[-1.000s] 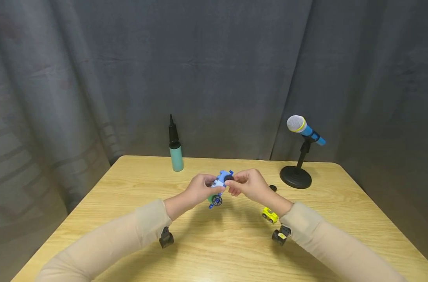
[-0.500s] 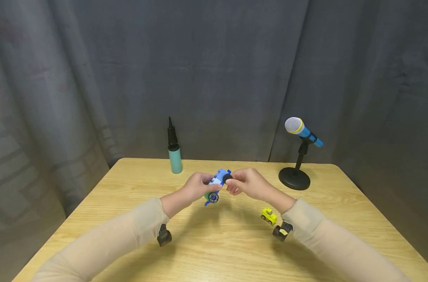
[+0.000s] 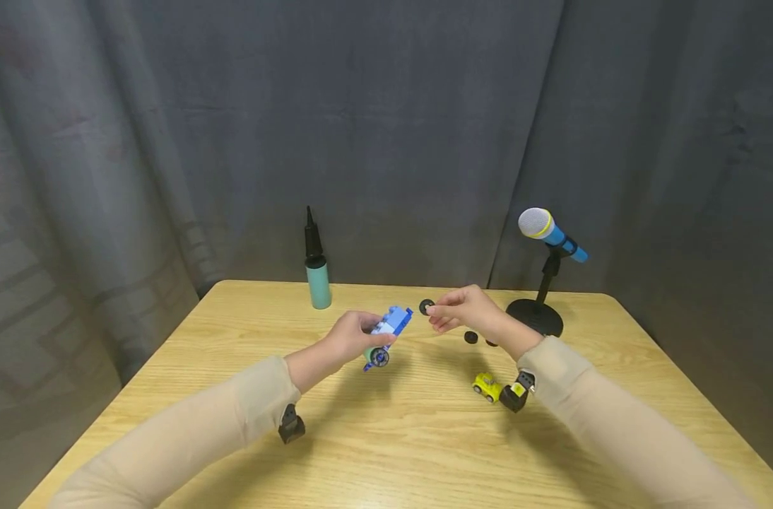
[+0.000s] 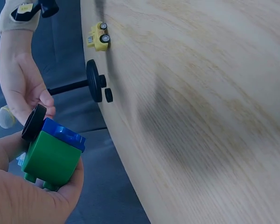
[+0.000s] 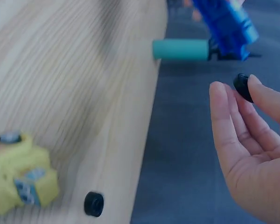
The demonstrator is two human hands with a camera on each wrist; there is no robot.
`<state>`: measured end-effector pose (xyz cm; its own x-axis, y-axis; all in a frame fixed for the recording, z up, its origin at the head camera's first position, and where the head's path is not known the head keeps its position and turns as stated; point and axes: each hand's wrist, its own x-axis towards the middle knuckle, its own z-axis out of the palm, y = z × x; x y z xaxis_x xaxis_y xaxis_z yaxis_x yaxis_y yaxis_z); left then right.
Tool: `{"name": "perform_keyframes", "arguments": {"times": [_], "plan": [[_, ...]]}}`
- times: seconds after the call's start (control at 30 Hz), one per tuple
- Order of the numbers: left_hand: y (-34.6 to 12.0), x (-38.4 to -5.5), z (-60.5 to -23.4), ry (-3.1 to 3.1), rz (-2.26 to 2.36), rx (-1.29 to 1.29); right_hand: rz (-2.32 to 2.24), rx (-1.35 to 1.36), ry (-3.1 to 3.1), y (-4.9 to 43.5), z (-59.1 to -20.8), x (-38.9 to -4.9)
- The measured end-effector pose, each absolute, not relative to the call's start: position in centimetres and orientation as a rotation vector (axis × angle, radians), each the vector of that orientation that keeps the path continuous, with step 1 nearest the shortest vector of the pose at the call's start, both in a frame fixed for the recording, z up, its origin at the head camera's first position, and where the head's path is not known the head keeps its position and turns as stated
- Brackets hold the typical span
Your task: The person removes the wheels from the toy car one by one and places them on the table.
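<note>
My left hand point(image 3: 345, 346) grips a toy car of building blocks point(image 3: 391, 320), light blue and white on a blue base. Its green block point(image 4: 53, 157) shows in the left wrist view. A black wheel point(image 3: 379, 357) sits on the side of the car at its near end. Right of the car, my right hand point(image 3: 472, 311) pinches a small loose black wheel point(image 5: 243, 87) between thumb and fingers. This wheel is apart from the car's blue base point(image 5: 228, 28). Part of the car is hidden behind my left fingers.
Two black wheels point(image 3: 471, 337) lie on the table beneath my right hand, one partly covered by it. A yellow toy car point(image 3: 486, 387) stands near my right wrist camera. Behind are a teal hand pump point(image 3: 319, 283) and a blue microphone point(image 3: 535, 223) on a stand.
My right hand has drawn away from the block car, up and to the right, with the wheel in its fingers. The car's far end now shows without a wheel; my left hand shifts slightly left.
</note>
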<state>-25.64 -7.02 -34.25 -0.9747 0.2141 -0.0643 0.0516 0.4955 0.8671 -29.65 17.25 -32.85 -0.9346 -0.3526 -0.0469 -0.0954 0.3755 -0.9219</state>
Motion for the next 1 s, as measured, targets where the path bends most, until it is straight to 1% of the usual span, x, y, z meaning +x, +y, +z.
{"name": "perform_keyframes", "arguments": {"times": [0.4, 0.67, 0.9, 1.0], "plan": [[-7.2, -25.4, -34.6, 2.615, 1.435, 0.28, -1.56, -0.157, 2.353, 19.1, -35.1, -32.7], [-7.2, -25.3, -34.9, 2.609, 1.43, 0.297, -1.535, -0.039, 2.39, 20.1, -37.4, -33.8], [-7.2, -25.3, -35.0, 2.62, 1.413, 0.299, -1.488, 0.073, 2.431, 20.1, -38.6, -34.7], [-7.2, -25.4, -35.1, 2.631, 1.411, 0.321, -1.447, 0.066, 2.481, 19.9, -38.9, -34.8]]}}
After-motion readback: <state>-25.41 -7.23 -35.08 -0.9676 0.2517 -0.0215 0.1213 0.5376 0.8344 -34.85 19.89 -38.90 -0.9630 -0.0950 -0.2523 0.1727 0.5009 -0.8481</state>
